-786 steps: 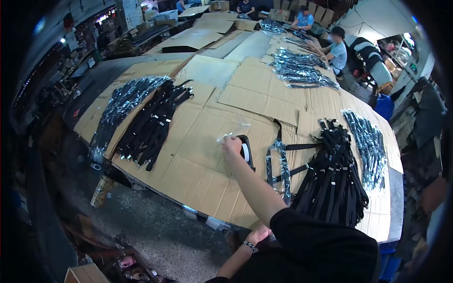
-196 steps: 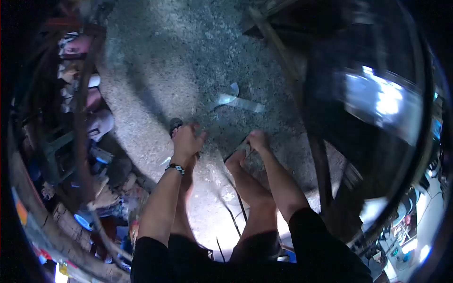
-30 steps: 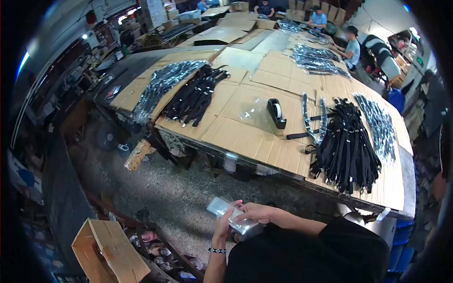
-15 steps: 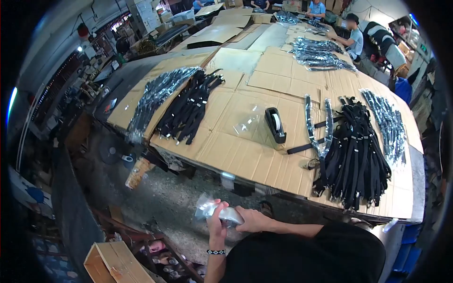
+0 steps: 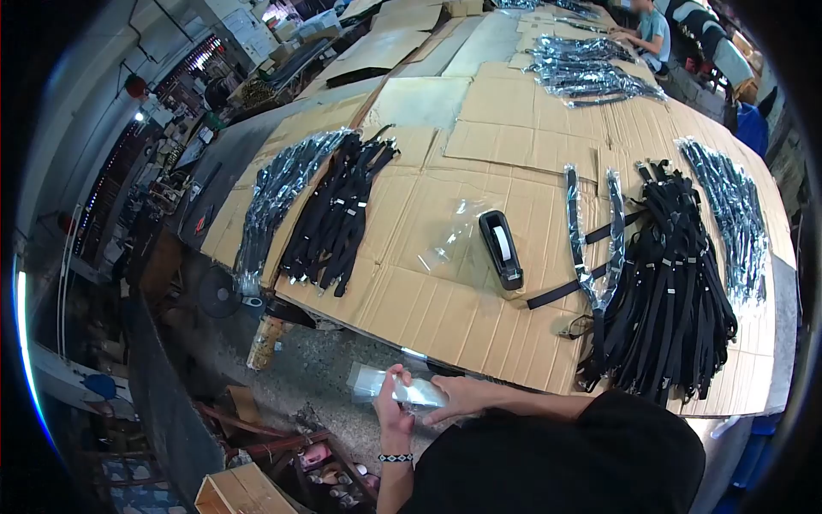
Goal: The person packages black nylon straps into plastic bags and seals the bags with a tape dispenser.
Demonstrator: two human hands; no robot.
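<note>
A bundle of clear plastic bags (image 5: 368, 382) is held in front of my body, just off the table's near edge. My left hand (image 5: 394, 409), with a patterned band at the wrist, has its fingers wrapped round the bundle's middle. At the other end my right hand (image 5: 460, 397) grips it, fingers partly hidden. On the table beyond stands a black tape dispenser (image 5: 500, 250) with a roll in it. Beside that lie loose clear bags (image 5: 447, 244). A large pile of black straps (image 5: 664, 291) covers the right side, with two bagged straps (image 5: 572, 227) next to it.
Cardboard sheets (image 5: 411, 283) cover the table. On the left are a second pile of black straps (image 5: 330, 218) and a row of bagged straps (image 5: 282, 197). More bagged straps (image 5: 728, 218) lie far right. A person (image 5: 651, 38) works at the back right. A wooden box (image 5: 244, 493) sits below left.
The view has shifted, so the table appears lower and nearer my hands. Both hands still hold the bundle, which now lies flatter, with its left end spread out more.
</note>
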